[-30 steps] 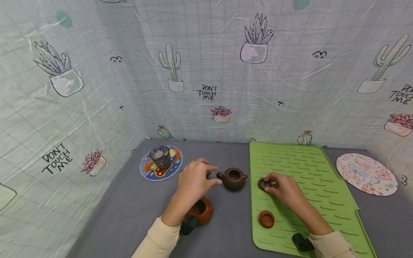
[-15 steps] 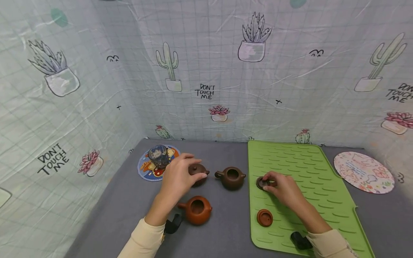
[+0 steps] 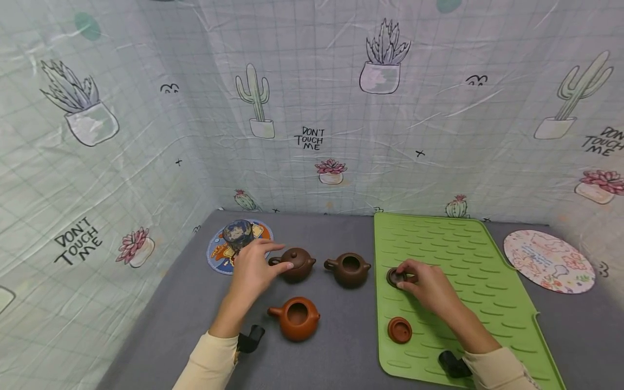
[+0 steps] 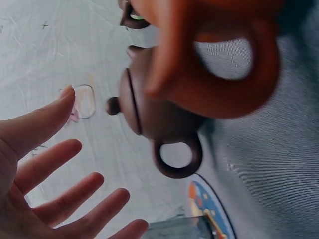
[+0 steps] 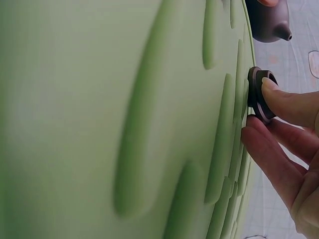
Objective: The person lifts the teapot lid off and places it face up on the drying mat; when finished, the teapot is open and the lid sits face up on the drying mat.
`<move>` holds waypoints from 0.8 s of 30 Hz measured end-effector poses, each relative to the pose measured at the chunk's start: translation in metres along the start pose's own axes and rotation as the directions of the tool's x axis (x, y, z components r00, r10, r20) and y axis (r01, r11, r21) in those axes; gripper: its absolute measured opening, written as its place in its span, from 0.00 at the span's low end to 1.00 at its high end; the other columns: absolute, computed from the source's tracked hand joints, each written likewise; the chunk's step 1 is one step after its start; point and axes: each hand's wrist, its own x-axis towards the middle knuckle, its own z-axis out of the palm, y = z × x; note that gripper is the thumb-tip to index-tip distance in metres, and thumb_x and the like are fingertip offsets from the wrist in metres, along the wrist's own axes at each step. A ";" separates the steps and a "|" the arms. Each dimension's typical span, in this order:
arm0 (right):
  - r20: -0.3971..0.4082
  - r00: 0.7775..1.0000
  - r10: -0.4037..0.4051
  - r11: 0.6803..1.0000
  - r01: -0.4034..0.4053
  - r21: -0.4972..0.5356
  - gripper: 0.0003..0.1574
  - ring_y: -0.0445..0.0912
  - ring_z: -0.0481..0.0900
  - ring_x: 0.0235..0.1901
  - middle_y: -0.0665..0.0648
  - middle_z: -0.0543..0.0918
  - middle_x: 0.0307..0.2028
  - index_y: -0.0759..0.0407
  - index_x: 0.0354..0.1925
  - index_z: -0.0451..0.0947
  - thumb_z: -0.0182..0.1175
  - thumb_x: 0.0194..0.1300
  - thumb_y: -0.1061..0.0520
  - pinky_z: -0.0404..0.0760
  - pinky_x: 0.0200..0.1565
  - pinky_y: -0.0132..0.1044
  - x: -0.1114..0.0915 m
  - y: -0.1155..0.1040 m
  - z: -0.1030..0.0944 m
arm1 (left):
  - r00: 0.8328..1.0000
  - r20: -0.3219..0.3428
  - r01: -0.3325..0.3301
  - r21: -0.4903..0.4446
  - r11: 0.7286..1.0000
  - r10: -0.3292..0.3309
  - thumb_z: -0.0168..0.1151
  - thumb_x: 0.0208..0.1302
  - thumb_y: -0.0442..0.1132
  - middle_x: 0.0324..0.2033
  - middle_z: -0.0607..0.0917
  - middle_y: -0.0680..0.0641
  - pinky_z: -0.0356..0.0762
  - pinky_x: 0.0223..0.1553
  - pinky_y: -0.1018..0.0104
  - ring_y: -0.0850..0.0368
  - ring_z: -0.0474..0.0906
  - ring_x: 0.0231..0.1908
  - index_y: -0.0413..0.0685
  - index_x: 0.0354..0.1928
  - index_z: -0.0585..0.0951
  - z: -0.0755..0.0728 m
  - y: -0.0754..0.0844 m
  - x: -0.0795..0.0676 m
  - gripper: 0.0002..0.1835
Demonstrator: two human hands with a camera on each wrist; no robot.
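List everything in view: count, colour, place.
Table: 1, grey, foreground
Backdrop: 1, pale, behind
Ridged mat: 1, green, table's right
Coaster: 1, blue-orange, far left
Cup: 1, dark, on coaster
Floral mat: 1, whitish-pink, far right
Lidded teapot: 1, dark-brown, near coaster
Open teapot: 1, dark-brown, beside ridged mat
Orange teapot: 1, orange-brown, open, table front
Brown lid: 1, dark-brown, ridged mat's left
Orange lid: 1, orange-brown, on ridged mat
Black devices: 2, black, near wrists
Sleeves: 2, cream, forearms
Left grip: 1, bare, beside lidded teapot
Right grip: 1, bare, pinching brown lid
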 end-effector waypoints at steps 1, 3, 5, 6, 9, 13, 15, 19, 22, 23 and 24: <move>0.000 1.000 0.002 1.000 -0.002 0.000 0.13 0.52 0.91 0.38 0.61 0.90 0.44 0.58 0.45 0.83 0.72 0.61 0.63 0.88 0.38 0.43 0.000 0.000 0.000 | 1.000 0.004 0.006 -0.002 1.000 -0.006 0.82 0.50 0.48 0.57 0.86 0.40 0.79 0.56 0.40 0.38 0.82 0.58 0.49 0.50 0.90 0.001 -0.002 0.000 0.24; 0.002 1.000 0.005 1.000 -0.005 0.000 0.13 0.52 0.91 0.38 0.61 0.90 0.44 0.58 0.45 0.83 0.72 0.60 0.63 0.88 0.38 0.43 0.000 0.000 0.000 | 1.000 0.010 0.015 -0.005 1.000 -0.015 0.82 0.50 0.48 0.56 0.86 0.40 0.78 0.56 0.40 0.38 0.82 0.58 0.49 0.50 0.90 0.003 -0.006 0.001 0.24; 0.003 1.000 0.007 1.000 -0.007 0.001 0.13 0.52 0.91 0.38 0.61 0.90 0.44 0.58 0.45 0.83 0.72 0.60 0.63 0.87 0.37 0.42 0.000 0.000 0.000 | 1.000 0.011 0.022 -0.005 1.000 -0.022 0.82 0.50 0.48 0.55 0.87 0.39 0.79 0.56 0.40 0.38 0.82 0.57 0.48 0.49 0.90 0.006 -0.010 0.001 0.24; 0.002 1.000 0.006 1.000 -0.006 0.000 0.13 0.52 0.91 0.38 0.61 0.90 0.44 0.58 0.45 0.83 0.72 0.61 0.63 0.87 0.37 0.42 0.000 0.000 0.000 | 1.000 0.010 0.028 -0.007 1.000 -0.027 0.82 0.50 0.48 0.54 0.88 0.40 0.79 0.54 0.42 0.39 0.83 0.55 0.47 0.49 0.90 0.008 -0.012 0.001 0.24; 0.000 1.000 0.003 1.000 -0.003 -0.006 0.12 0.51 0.91 0.38 0.61 0.90 0.44 0.57 0.44 0.84 0.72 0.61 0.62 0.87 0.37 0.42 0.000 0.000 0.000 | 0.999 0.009 0.053 -0.015 0.998 -0.053 0.82 0.49 0.48 0.50 0.89 0.41 0.80 0.49 0.44 0.42 0.84 0.51 0.47 0.48 0.91 0.014 -0.019 0.001 0.24; -0.005 1.000 0.001 1.000 -0.001 -0.013 0.11 0.51 0.91 0.38 0.61 0.90 0.43 0.57 0.43 0.84 0.72 0.61 0.62 0.87 0.36 0.43 0.000 0.001 0.000 | 0.996 0.016 0.084 -0.019 0.996 -0.083 0.82 0.50 0.47 0.49 0.89 0.40 0.79 0.49 0.44 0.41 0.84 0.51 0.46 0.48 0.91 0.022 -0.027 0.001 0.24; -0.004 1.000 0.001 1.000 -0.001 -0.014 0.12 0.51 0.91 0.38 0.61 0.90 0.43 0.57 0.43 0.84 0.72 0.61 0.62 0.87 0.36 0.43 0.000 0.001 0.000 | 0.996 0.014 0.093 -0.022 0.995 -0.093 0.82 0.49 0.47 0.49 0.89 0.40 0.78 0.50 0.43 0.40 0.84 0.51 0.46 0.48 0.91 0.024 -0.030 0.001 0.24; 0.001 1.000 0.005 1.000 -0.005 -0.010 0.12 0.51 0.91 0.38 0.60 0.90 0.44 0.56 0.44 0.84 0.72 0.61 0.62 0.87 0.37 0.43 -0.001 0.001 -0.001 | 0.994 0.014 0.106 -0.023 0.994 -0.106 0.83 0.48 0.47 0.48 0.90 0.41 0.78 0.46 0.46 0.43 0.85 0.46 0.47 0.47 0.91 0.028 -0.033 0.001 0.23; 0.002 1.000 0.007 1.000 -0.007 -0.010 0.12 0.51 0.91 0.38 0.60 0.90 0.44 0.56 0.44 0.84 0.72 0.61 0.62 0.87 0.37 0.42 -0.001 0.001 0.000 | 0.994 0.011 0.113 -0.023 0.993 -0.113 0.83 0.47 0.48 0.46 0.90 0.42 0.77 0.39 0.53 0.48 0.83 0.38 0.48 0.46 0.92 0.031 -0.034 0.001 0.23; 0.002 1.000 0.007 1.000 -0.007 -0.010 0.12 0.50 0.91 0.38 0.60 0.90 0.43 0.56 0.44 0.84 0.72 0.61 0.62 0.87 0.36 0.42 -0.001 0.001 0.000 | 0.993 0.011 0.114 -0.023 0.993 -0.114 0.83 0.47 0.47 0.45 0.90 0.42 0.76 0.37 0.55 0.50 0.82 0.36 0.48 0.46 0.92 0.031 -0.033 0.001 0.22; 0.004 1.000 0.007 1.000 -0.007 -0.009 0.12 0.50 0.91 0.38 0.59 0.90 0.43 0.56 0.44 0.84 0.72 0.61 0.62 0.87 0.36 0.41 -0.002 0.002 0.000 | 0.993 0.012 0.119 -0.027 0.993 -0.118 0.83 0.47 0.48 0.45 0.90 0.42 0.75 0.35 0.58 0.51 0.81 0.35 0.49 0.46 0.92 0.031 -0.033 0.000 0.22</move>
